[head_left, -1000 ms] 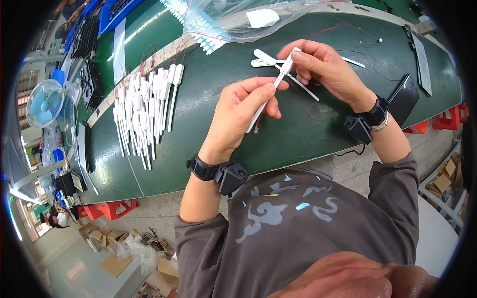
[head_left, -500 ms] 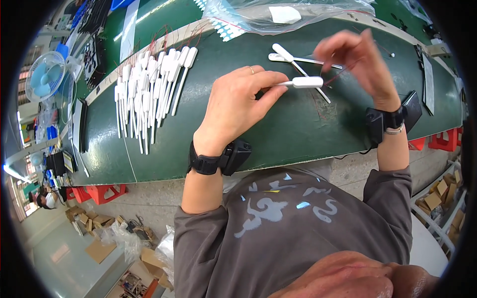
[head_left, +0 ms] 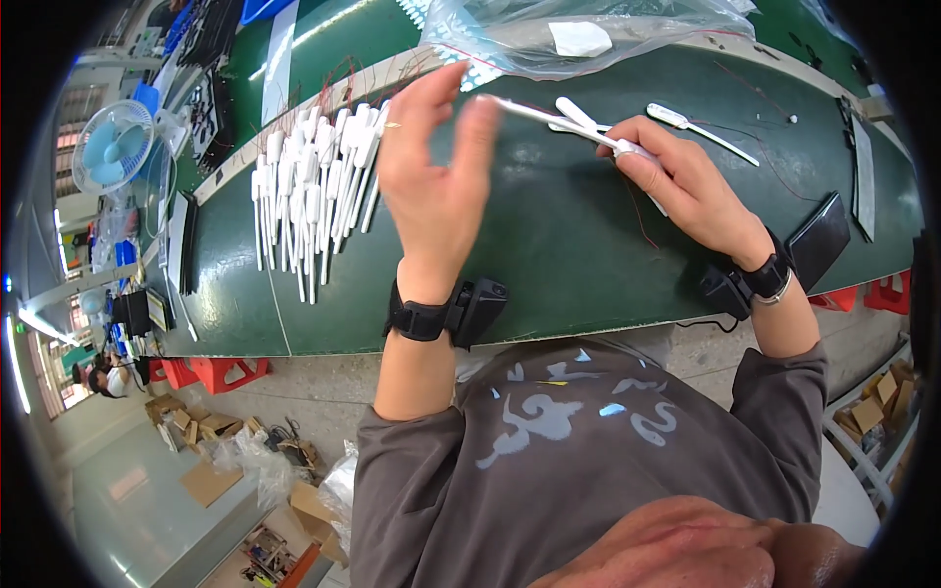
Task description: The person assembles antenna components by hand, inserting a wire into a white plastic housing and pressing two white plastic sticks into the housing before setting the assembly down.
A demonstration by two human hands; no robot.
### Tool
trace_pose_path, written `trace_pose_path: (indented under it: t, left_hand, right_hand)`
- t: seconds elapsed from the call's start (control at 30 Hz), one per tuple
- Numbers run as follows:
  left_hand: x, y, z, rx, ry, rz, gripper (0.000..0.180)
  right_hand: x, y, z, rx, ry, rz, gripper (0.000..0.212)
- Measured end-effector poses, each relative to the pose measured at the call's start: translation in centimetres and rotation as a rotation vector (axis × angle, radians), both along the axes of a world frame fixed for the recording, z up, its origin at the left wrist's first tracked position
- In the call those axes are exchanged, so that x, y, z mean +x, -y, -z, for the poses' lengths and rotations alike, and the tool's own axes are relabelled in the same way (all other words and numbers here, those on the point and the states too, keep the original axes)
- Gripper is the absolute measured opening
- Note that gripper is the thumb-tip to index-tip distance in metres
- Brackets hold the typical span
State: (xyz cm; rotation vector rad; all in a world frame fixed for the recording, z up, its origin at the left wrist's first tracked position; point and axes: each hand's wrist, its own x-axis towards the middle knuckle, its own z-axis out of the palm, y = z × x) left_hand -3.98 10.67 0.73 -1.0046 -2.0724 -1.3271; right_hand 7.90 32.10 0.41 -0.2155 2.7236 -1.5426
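My right hand (head_left: 686, 186) pinches the thick bulb end of a white dropper-shaped stick (head_left: 554, 119), whose thin stem points up and left. Just past that tip is my left hand (head_left: 431, 176), slightly blurred, its thumb and fingers apart; whether the thumb touches the tip I cannot tell. Two similar sticks (head_left: 571, 110) lie crossed behind the held one, partly hidden by it and my right hand. Another stick (head_left: 701, 132) rests farther right, near a thin red wire. Left of my left hand is a dense pile of these sticks (head_left: 309, 186), with red wires at their far ends.
A clear plastic bag (head_left: 647, 39) lies along the green table's (head_left: 549, 284) far side. At the right are a black flat device (head_left: 818, 235) and a grey strip (head_left: 863, 181). A blue fan (head_left: 113, 147) stands far left; red stools (head_left: 230, 372) are below the table edge.
My left hand has let go of the stick, moved left and spread its fingers. My right hand has come down from the air and taken the stick's bulb end. The view has shifted slightly.
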Motion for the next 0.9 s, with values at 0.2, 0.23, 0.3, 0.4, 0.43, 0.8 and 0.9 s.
trace_pose_path:
  t: [0.2,0.23,0.3,0.4,0.43,0.8,0.9]
  left_hand:
    - [0.6,0.7,0.4,0.299,0.823,0.232,0.028]
    - [0.7,0.6,0.4,0.3,0.879,0.289,0.03]
    - [0.6,0.5,0.5,0.302,0.897,0.295,0.03]
    - [0.7,0.5,0.6,0.308,0.931,0.301,0.03]
    - [0.7,0.5,0.6,0.347,0.96,0.313,0.03]
    - [1.1,0.1,1.2,0.347,0.948,0.238,0.025]
    - [1.0,-0.2,1.6,0.309,0.899,0.191,0.023]
  right_hand:
    - [0.0,0.6,0.1,-0.227,0.078,0.005,0.029]
    - [0.0,0.8,0.0,-0.264,0.108,0.0,0.028]
    - [0.0,0.8,-0.4,-0.333,0.171,-0.005,0.028]
    - [-0.2,0.6,0.6,-0.245,0.095,0.02,0.029]
    - [-0.3,0.6,0.9,-0.203,0.058,0.033,0.03]
    - [-0.3,1.1,0.8,-0.163,-0.079,0.183,0.03]
    - [-0.3,1.2,1.3,-0.115,-0.116,0.19,0.028]
